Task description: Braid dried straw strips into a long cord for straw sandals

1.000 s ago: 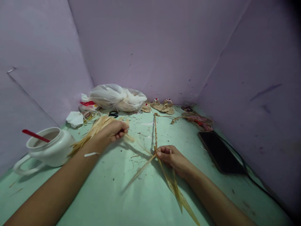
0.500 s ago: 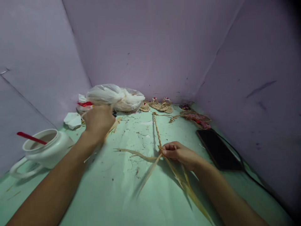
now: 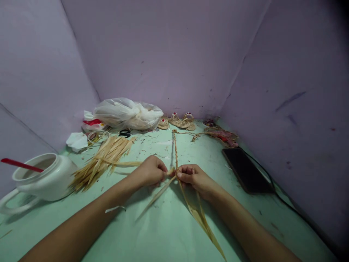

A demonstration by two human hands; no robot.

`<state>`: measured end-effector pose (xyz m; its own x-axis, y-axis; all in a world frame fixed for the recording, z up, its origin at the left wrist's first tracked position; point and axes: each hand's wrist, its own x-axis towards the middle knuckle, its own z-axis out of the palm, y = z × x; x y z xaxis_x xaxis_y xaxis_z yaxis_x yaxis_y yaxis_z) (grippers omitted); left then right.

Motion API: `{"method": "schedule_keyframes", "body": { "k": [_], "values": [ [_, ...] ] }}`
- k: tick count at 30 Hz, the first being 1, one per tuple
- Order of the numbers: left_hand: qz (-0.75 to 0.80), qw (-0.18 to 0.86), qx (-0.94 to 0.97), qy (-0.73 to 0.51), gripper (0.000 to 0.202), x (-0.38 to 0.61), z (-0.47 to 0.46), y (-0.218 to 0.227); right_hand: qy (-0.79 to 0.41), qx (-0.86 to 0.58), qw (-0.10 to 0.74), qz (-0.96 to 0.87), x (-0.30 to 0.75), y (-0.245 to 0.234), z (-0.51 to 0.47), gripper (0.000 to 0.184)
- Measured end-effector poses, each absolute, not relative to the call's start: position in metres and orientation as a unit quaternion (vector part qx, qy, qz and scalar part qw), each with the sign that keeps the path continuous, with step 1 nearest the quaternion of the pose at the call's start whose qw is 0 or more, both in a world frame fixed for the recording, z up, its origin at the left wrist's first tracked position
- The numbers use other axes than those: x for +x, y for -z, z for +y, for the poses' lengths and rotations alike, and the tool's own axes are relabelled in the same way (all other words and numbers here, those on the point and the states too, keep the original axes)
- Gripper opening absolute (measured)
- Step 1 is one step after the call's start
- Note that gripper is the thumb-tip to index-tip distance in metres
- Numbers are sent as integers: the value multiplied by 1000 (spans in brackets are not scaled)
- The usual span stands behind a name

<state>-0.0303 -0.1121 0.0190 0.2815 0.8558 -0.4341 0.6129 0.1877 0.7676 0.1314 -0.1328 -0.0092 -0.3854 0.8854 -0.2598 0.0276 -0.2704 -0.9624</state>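
Observation:
A thin braided straw cord (image 3: 174, 147) runs across the green table toward the back wall. My left hand (image 3: 151, 171) and my right hand (image 3: 193, 177) meet at its near end, both closed in a pinch on the loose straw strips (image 3: 196, 213) that fan out toward me. One strip trails left from my left hand toward the pile of dry straw strips (image 3: 102, 160). The two hands are almost touching.
A white pot (image 3: 40, 178) with a red stick stands at the left. At the back lie a plastic bag (image 3: 128, 112), scissors (image 3: 124, 133), a tape roll (image 3: 97, 136) and small straw sandals (image 3: 180, 122). A dark phone (image 3: 247, 169) with a cable lies at the right.
My left hand left the straw pile, carrying a strip, and came back to the braid's end beside my right hand. The view shifted slightly right.

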Motion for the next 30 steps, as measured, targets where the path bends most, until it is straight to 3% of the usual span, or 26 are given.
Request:
{"method": "schedule_keyframes", "body": {
  "k": [2,6,17,22,30],
  "values": [
    [604,489,612,-144,7,-39,-109,-33,-634,-467,318,-528,129,11,-133,15],
    [597,492,611,-169,17,-45,-115,-51,-604,-489,310,-548,125,17,-133,11],
    [533,479,687,-122,15,-37,-122,-12,-627,-473,332,-523,124,15,-135,14],
    [527,471,695,-131,28,-36,-121,-11,-629,-469,340,-519,122,15,-135,18],
    [559,526,620,-161,17,-30,-122,-7,-621,-477,346,-518,120,17,-136,24]
  ]
}}
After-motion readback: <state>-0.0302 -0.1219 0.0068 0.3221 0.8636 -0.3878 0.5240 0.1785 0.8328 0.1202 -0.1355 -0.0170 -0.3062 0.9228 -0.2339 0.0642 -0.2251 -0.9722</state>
